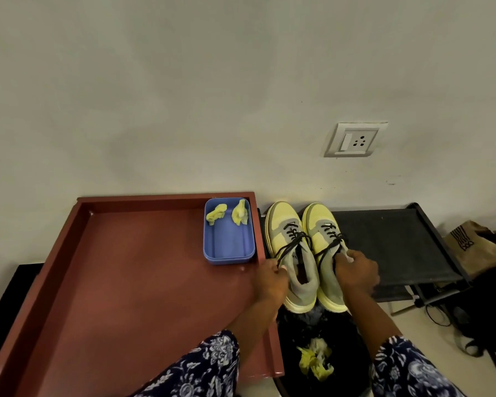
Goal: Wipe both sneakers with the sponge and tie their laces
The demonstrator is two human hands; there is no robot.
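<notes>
Two yellow and grey sneakers stand side by side on a black rack shelf, toes toward the wall: the left sneaker [287, 233] and the right sneaker [322, 227]. Both have loose black laces [294, 243]. My left hand [271, 277] pinches a lace end at the left sneaker's outer side. My right hand [355, 272] grips the collar and tongue area of the right sneaker. Two yellow sponge pieces [216, 214] lie in a blue plastic box [228, 253], apart from both hands.
A red-brown tray table [126, 267] fills the left, with the blue box at its far right corner. A black bin [321, 339] below the sneakers holds yellow scraps. The black rack [398, 245] extends right. A bag [476, 247] and cables lie at the far right; a wall socket [355, 140] is above.
</notes>
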